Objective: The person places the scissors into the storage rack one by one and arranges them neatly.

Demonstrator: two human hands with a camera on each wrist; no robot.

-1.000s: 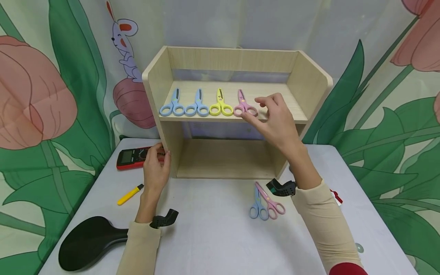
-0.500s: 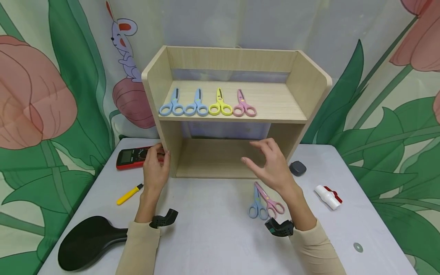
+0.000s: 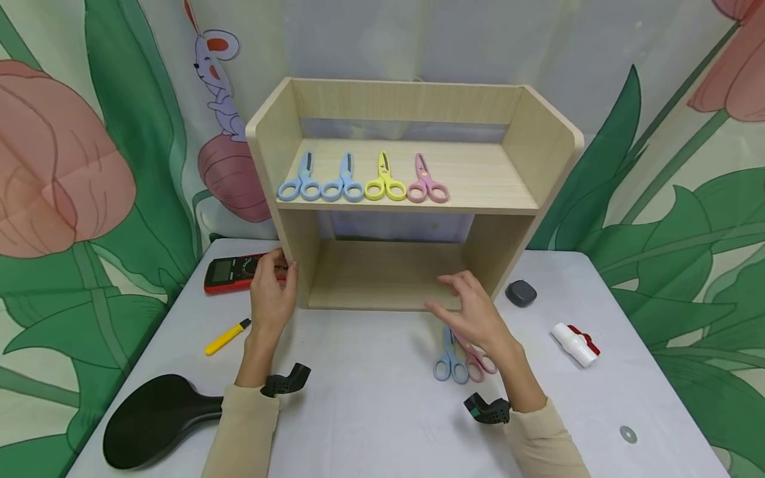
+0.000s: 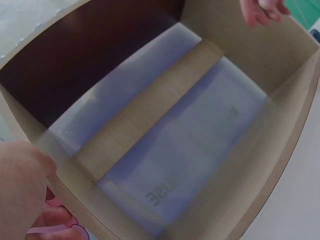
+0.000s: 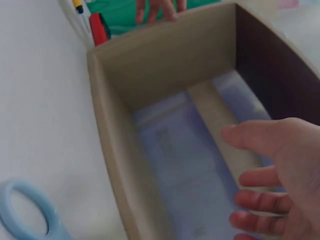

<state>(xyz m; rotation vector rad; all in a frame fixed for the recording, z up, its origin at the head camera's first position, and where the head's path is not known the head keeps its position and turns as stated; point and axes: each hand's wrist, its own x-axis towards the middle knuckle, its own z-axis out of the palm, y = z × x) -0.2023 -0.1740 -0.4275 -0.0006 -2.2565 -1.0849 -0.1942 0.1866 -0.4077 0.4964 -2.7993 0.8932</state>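
Observation:
A light wooden two-level shelf [image 3: 406,106] stands on the white table [image 3: 370,411]. On its upper board lie two blue scissors [image 3: 323,187], a yellow pair [image 3: 384,186] and a pink pair [image 3: 427,187] in a row. My left hand [image 3: 271,295] grips the front edge of the shelf's left side panel, thumb inside [image 4: 20,185]. My right hand [image 3: 472,315] hovers with relaxed fingers at the front of the lower opening [image 5: 280,180], holding nothing. Just beneath it on the table lie a blue pair [image 3: 448,364] and a pink pair [image 3: 481,362], partly hidden by the hand.
A red multimeter [image 3: 230,272] and a yellow marker [image 3: 226,337] lie left of the shelf, a black paddle [image 3: 155,419] at the front left. On the right are a dark grey case [image 3: 520,293], a white-and-red piece [image 3: 575,342] and a washer [image 3: 627,435].
My right hand has come down from beside the pink scissors on the upper board to just above the two pairs on the table. The left hand has stayed put.

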